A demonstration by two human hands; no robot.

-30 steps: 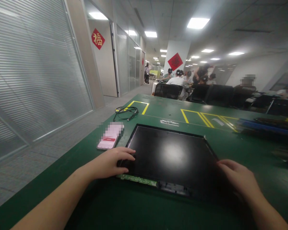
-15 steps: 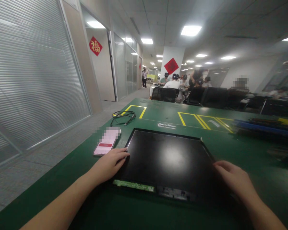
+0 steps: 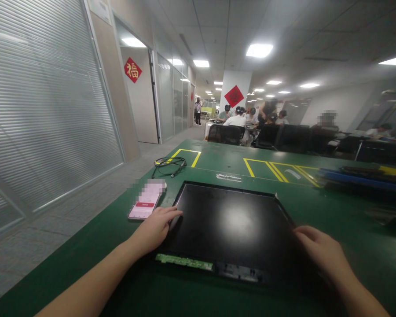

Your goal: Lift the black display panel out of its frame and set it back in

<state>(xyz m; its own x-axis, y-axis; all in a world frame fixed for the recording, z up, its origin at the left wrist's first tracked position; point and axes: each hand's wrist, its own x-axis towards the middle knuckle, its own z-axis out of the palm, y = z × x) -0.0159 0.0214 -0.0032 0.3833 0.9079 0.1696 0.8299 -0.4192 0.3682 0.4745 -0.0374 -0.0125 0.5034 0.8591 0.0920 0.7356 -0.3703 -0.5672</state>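
A flat black display panel (image 3: 231, 222) lies on the green table (image 3: 333, 207), with a thin green circuit strip (image 3: 184, 261) showing along its near edge. My left hand (image 3: 156, 229) grips the panel's left edge near the front corner, fingers curled over it. My right hand (image 3: 320, 251) rests on the panel's right edge, fingers bent down around it. Both forearms reach in from the bottom of the view.
A phone (image 3: 145, 204) lies left of the panel. A coiled black cable (image 3: 168, 165) sits farther back by yellow floor-tape marks (image 3: 270, 169). Blue and dark trays (image 3: 363, 180) lie at right. Black chairs and seated people are beyond the table; a glass wall runs along the left.
My left hand slid from the panel's front-left surface outward to its left edge. The panel shifted slightly; the right hand stayed on the right edge. The camera tilted a little.
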